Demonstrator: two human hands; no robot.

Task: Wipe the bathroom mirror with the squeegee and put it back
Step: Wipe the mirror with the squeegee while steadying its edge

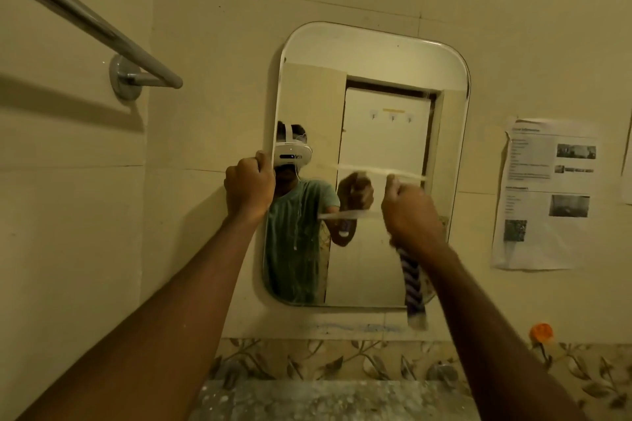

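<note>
Left hand [249, 186]: clenched on the left edge of the mirror [372, 79].
Right hand [412, 212]: fisted around the squeegee [414, 287] handle.
Squeegee: blurred pale blade against the glass mid-mirror, striped purple handle hanging below the fist.
Wall: printed paper [545, 195] right of the mirror.

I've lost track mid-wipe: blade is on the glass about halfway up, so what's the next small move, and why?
Probably draw the squeegee straight down. The right hand has its blade across the middle of the mirror, the left hand grips the mirror's left edge, and streaks show on the glass below, so the lower half looks unwiped.
</note>
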